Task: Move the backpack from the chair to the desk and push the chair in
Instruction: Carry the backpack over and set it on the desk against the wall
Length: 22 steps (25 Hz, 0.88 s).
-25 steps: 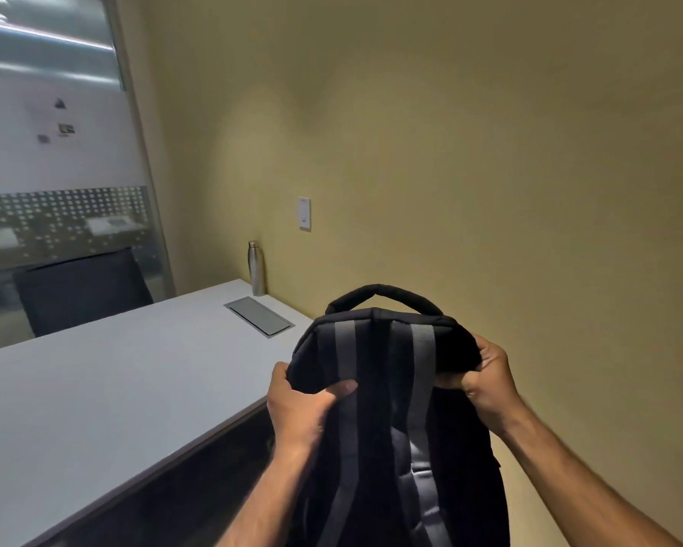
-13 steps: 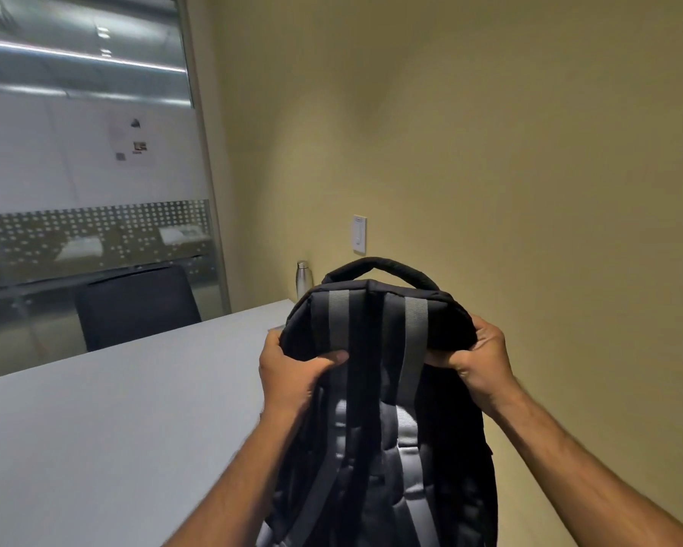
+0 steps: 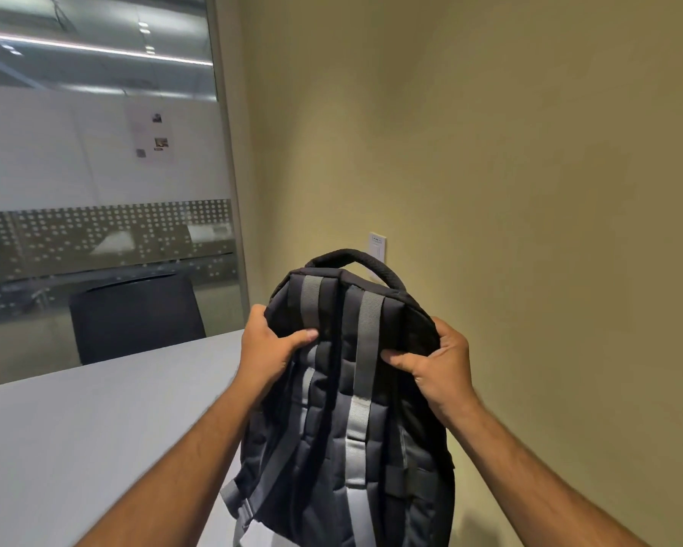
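Observation:
A black backpack [image 3: 332, 436] with grey shoulder straps faces me, upright, its strap side toward the camera and its carry handle on top. My left hand [image 3: 269, 353] grips its upper left corner and my right hand [image 3: 438, 369] grips its upper right corner. The backpack hangs over the right end of the white desk [image 3: 95, 436]; whether its bottom touches the desktop is hidden below the frame. The chair it came from is out of view.
A dark office chair [image 3: 134, 317] stands behind the desk's far side, in front of a frosted glass partition [image 3: 95, 191]. A tan wall [image 3: 490, 191] with a white wall plate [image 3: 378, 246] runs along the right.
The backpack has moved left and forward, from beside the desk's end to over the desktop. The bottle and the grey desk plate are now hidden behind it.

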Motion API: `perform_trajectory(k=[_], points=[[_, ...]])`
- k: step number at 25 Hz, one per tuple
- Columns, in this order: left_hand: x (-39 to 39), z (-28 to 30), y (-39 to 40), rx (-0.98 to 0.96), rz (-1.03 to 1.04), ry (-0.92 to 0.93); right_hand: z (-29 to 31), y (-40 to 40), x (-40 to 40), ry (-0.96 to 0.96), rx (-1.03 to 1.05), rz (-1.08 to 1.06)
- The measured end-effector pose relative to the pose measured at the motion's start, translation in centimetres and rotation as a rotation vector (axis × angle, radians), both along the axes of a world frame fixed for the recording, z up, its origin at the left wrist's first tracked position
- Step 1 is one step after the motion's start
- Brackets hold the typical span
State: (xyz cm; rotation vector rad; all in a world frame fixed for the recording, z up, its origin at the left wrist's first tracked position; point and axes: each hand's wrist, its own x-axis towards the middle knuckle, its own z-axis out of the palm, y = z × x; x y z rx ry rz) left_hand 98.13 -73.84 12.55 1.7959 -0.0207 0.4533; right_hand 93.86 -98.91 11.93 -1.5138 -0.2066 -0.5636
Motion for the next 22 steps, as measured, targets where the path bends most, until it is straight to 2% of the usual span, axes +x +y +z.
perform_trajectory(k=[6,12,22], points=[[11.1,0.5,-0.1,0.106,-0.031,0.007,-1.1,1.5,9.4,-0.003,0.044,-0.041],[20.7,-0.2,-0.4,0.114,-0.073,0.055,-3.2,3.1,16.9,0.044,0.072,-0.150],[31.0,-4.1,-1.1,0.094,-0.230,0.166,-7.6,4.3,24.5,0.159,0.010,-0.301]])
